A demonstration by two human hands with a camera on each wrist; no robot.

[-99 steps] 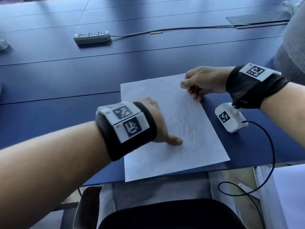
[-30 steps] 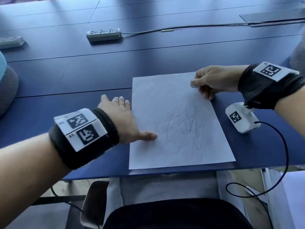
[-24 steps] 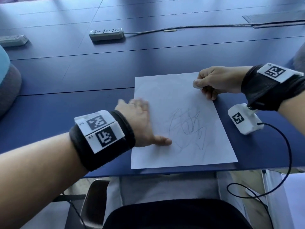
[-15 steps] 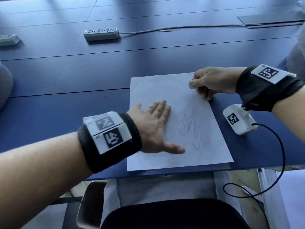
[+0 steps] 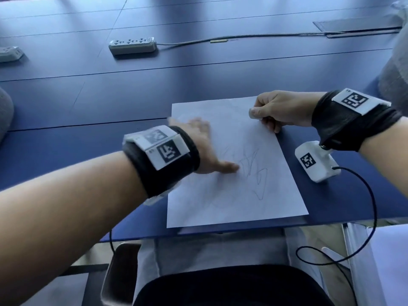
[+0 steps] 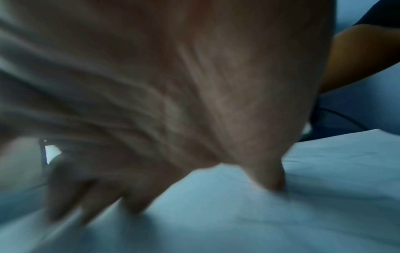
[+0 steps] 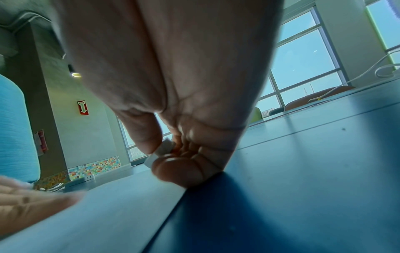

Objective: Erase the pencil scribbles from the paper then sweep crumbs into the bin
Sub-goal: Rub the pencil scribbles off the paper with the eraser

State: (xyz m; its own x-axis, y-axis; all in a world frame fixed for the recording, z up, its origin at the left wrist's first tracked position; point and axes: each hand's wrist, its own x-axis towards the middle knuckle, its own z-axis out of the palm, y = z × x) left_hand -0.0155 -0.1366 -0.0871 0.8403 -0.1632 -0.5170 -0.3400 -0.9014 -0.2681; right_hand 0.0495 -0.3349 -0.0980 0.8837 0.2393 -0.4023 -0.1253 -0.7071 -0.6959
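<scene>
A white paper [image 5: 238,199] lies near the front edge of the blue table [image 5: 110,100], with grey pencil scribbles [image 5: 254,166] in its middle. My left hand [image 5: 205,149] lies flat on the paper's left half with fingers straight and thumb pointing at the scribbles; it is motion-blurred, also in the left wrist view [image 6: 151,119]. My right hand [image 5: 278,109] rests at the paper's top right corner and pinches a small white eraser [image 5: 254,113] [image 7: 162,151] between thumb and curled fingers. No bin is in view.
A white tagged box [image 5: 315,162] with a black cable [image 5: 366,217] sits right of the paper. Two power strips [image 5: 132,45] [image 5: 10,53] lie far back, one with a cord running right. A chair [image 5: 119,272] stands below the table edge.
My left hand has swept back and forth across the paper's left half: off the left edge a second ago, now further in. The right hand has stayed at the corner with the eraser.
</scene>
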